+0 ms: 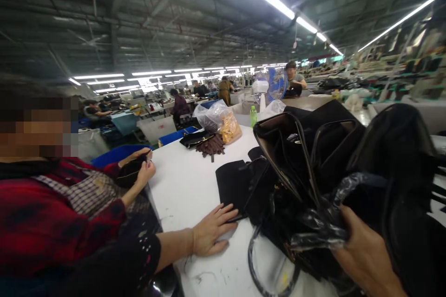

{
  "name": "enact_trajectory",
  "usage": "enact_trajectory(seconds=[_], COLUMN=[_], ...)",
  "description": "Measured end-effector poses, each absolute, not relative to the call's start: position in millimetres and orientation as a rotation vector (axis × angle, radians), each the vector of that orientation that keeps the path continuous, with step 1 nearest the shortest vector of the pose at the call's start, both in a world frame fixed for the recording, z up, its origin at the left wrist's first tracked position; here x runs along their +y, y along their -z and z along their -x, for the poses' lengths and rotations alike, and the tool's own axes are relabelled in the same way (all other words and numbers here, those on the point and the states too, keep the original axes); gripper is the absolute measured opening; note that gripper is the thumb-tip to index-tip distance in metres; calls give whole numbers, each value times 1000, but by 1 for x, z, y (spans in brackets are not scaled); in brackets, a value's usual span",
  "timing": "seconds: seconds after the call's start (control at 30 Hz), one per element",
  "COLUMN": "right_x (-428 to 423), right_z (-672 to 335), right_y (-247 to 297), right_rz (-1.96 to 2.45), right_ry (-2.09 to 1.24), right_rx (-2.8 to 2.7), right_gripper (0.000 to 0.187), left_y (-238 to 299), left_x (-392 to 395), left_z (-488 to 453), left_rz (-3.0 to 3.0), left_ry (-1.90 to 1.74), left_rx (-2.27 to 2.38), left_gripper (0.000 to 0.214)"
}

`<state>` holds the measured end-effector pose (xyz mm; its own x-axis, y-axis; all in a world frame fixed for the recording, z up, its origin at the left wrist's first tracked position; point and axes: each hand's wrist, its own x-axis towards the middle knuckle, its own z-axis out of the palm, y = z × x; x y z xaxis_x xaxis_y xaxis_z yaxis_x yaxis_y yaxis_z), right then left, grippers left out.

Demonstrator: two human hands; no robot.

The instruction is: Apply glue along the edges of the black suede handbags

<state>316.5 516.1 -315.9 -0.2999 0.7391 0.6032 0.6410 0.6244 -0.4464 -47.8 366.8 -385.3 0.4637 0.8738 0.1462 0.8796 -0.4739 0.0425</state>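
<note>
On the white table [184,188], the left hand [211,232] lay open, touching flat black cloth [232,183]; the right hand [365,250] curled round a plastic-wrapped black handle [318,236].

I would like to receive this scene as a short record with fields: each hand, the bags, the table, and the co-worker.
Left hand: left hand spread flat, fingers at the edge of a black panel
Right hand: right hand gripping a plastic-wrapped handle
Bags: black, piled, at least one open
Table: white table; brown strips beside an orange bundle
Co-worker: at left, both hands on a black item
</note>
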Motion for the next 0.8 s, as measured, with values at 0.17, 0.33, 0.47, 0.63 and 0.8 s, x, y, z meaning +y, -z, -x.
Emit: enact_trajectory(seconds=[0.17,0.33,0.47,0.63,0.8], right_x=[512,484,483,487,487], right_z=[-308,-308,-310,-313,-312], right_y=[297,273,274,277,278], right_rz=[1146,1319,1267,1245,1333], right_ry=[-158,-189,-220,-235,-235], right_rx=[-2083,-2073,-2102,-2074,-2054], right_gripper=[32,41,53,61,65], left_y=[388,391,392,424,503], left_x=[360,336,278,151,78], left_z=[42,8,-41,-126,-176], left_rz=[2518,2099,1866,1956,1558], left_ry=[287,506,853,1101,258], left_rx=[-1556,-1924,-2034,-2128,-3192], left_gripper=[59,45,46,31,66])
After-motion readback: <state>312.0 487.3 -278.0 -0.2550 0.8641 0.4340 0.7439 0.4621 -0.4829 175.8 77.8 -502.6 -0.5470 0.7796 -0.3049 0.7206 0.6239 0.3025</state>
